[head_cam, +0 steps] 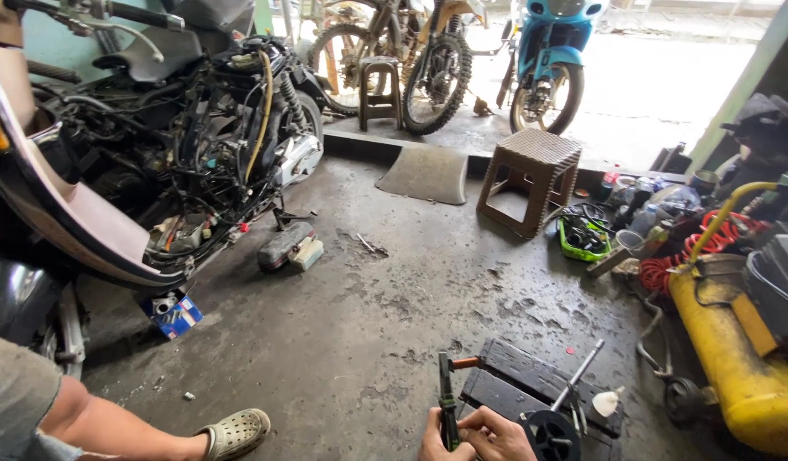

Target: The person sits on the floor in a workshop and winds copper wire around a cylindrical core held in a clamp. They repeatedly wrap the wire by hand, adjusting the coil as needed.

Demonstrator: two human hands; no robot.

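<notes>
Both hands at bottom edge, low over concrete floor (385, 324): left hand (441, 444) clenched round green-handled pliers (446, 397) held upright, right hand (496, 437) grasping same tool, touching black round part (552, 434) on dark wooden block (531, 384); yellow compressor (735, 358) right, stripped motorcycle (198, 145) far left, another person's leg (138, 427) nearby

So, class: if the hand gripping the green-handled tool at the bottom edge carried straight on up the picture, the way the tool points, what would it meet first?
The left hand would most likely meet only bare, stained concrete floor beyond the green-handled tool. The way looks free until the grey ramp mat, though depth is hard to judge.
</notes>
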